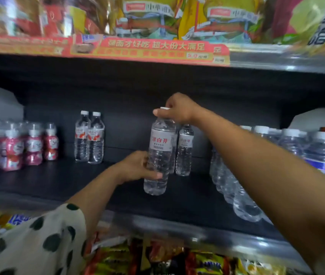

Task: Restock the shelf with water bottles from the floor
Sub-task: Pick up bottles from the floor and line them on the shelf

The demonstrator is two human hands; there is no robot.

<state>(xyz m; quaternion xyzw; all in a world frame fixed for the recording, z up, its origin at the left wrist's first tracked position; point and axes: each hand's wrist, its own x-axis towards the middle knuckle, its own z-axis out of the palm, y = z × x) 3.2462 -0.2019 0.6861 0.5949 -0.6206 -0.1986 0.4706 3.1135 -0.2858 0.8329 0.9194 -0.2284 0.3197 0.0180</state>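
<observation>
Over the dark shelf (78,187): water bottle (158,153) upright, right hand (179,111) pinching its cap, left hand (137,167) wrapped round lower body; another bottle (184,149) just behind.

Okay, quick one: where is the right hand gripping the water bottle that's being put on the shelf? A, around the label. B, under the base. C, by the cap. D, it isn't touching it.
C: the right hand pinches the white cap of the bottle, while the left hand holds its lower body.
</observation>
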